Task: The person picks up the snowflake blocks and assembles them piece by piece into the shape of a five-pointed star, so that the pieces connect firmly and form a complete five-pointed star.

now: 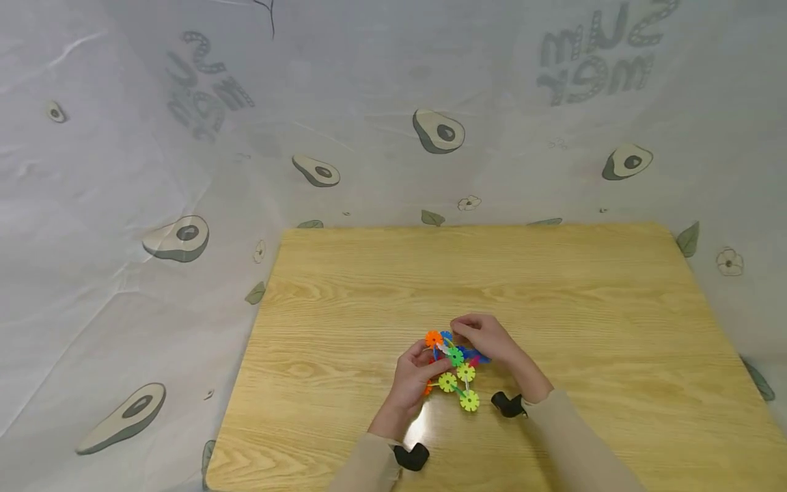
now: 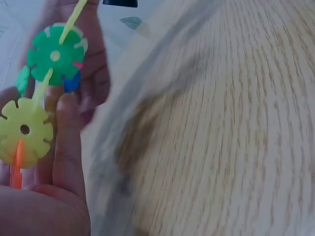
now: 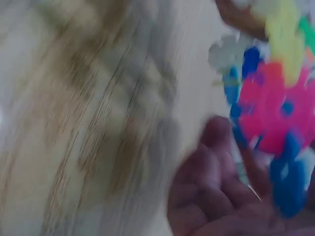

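My left hand point(image 1: 410, 381) holds a model of slotted interlocking plastic discs point(image 1: 447, 382) above the table, thumb across its near side. An orange disc point(image 1: 434, 339) tops it, with a green disc point(image 1: 455, 356) below and several yellow-green ones lower down. In the left wrist view, a yellow disc point(image 2: 25, 130) and a green disc point(image 2: 55, 55) are joined edge to edge. My right hand point(image 1: 486, 336) is at the model's upper right, fingers bent, tips close to a blue disc. A pink disc point(image 3: 275, 110) and blue disc point(image 3: 289, 184) overlap that hand's palm side in the right wrist view.
The wood-grain table point(image 1: 332, 294) runs out around both hands. A pale sheet point(image 1: 369, 82) printed with avocados hangs behind it and along its sides. Black wrist-worn pieces point(image 1: 507, 404) jut out by each cuff, low over the table.
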`<state>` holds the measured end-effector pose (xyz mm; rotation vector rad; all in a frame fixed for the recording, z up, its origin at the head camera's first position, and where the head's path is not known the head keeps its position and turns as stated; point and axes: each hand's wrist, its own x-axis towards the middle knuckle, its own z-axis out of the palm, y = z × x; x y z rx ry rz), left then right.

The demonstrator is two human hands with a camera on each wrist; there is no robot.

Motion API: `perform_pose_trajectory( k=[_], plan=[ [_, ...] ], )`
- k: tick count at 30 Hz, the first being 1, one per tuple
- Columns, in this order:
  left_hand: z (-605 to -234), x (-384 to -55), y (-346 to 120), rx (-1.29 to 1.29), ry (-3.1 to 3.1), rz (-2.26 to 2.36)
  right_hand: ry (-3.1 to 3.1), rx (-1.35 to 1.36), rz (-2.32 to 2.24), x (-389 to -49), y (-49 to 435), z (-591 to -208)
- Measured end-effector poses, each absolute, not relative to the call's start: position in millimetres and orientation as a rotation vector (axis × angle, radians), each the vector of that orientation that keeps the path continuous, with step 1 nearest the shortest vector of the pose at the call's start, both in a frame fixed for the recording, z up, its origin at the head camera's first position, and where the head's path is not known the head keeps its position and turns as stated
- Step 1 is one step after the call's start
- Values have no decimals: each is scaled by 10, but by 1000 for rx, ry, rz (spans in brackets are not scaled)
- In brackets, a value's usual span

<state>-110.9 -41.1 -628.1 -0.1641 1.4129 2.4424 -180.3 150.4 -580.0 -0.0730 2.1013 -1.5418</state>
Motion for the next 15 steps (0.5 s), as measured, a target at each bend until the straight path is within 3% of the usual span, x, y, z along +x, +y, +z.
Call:
perform_pose_trajectory(
  k=[7,15],
  plan=[
    [-6314,-1101,-463,-52,1437,2346,1795,-180,-1461,-1838,1563,-5906],
    [-6316,-1114,-484,-148,1453,2363,1731,-87,-1660,-1753,1591,-5938]
  ],
)
